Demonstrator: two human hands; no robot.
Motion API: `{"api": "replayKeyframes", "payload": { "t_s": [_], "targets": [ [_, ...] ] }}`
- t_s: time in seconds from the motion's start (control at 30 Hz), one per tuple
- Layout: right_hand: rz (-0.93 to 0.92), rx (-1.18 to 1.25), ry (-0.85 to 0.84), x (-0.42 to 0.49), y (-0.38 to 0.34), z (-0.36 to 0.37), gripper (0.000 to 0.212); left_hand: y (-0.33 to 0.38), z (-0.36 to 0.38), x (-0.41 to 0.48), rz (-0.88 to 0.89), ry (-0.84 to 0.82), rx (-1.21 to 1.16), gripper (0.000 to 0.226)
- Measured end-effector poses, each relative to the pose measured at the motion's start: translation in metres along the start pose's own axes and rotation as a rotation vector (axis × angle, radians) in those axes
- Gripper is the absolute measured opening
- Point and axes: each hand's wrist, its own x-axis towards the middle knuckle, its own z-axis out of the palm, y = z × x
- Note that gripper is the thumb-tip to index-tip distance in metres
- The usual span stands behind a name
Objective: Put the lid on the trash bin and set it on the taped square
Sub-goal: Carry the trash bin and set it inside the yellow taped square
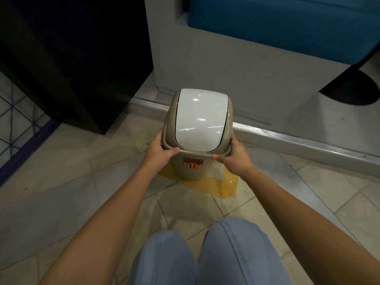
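I am kneeling in my jeans (205,254) on the tiles (61,182). Beyond them a metal strip (298,138) is running; past it are sitting a black cabinet (72,48) and a blue seat (287,21).

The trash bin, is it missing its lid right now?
No, the lid sits on the trash bin, its white flap closed, while the left hand and right hand grip the rim.

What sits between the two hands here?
In the head view, the trash bin with its lid on: left hand and right hand grip opposite sides of the lid's rim.
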Motion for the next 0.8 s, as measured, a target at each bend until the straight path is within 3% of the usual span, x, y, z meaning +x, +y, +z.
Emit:
{"api": "replayKeyframes", "payload": {
  "t_s": [0.2,0.47,0.63,0.8],
  "targets": [
    [0.018,0.005,0.049,0.016,-0.001,-0.001,0.093,0.008,0.000,0.019,0.044,-0.018,0.095,0.086],
    [0.052,0.203,0.074,0.034,-0.004,0.000,0.102,0.020,0.002,0.052,-0.061,0.017,0.099,0.089],
    [0.057,0.192,0.100,0.042,-0.007,-0.005,0.105,0.023,-0.005,0.068,-0.085,-0.048,0.136,0.091],
    [0.031,0.192,0.134,0.058,-0.007,-0.008,0.102,0.022,-0.001,0.091,-0.002,-0.123,0.131,0.091]
  ]
}}
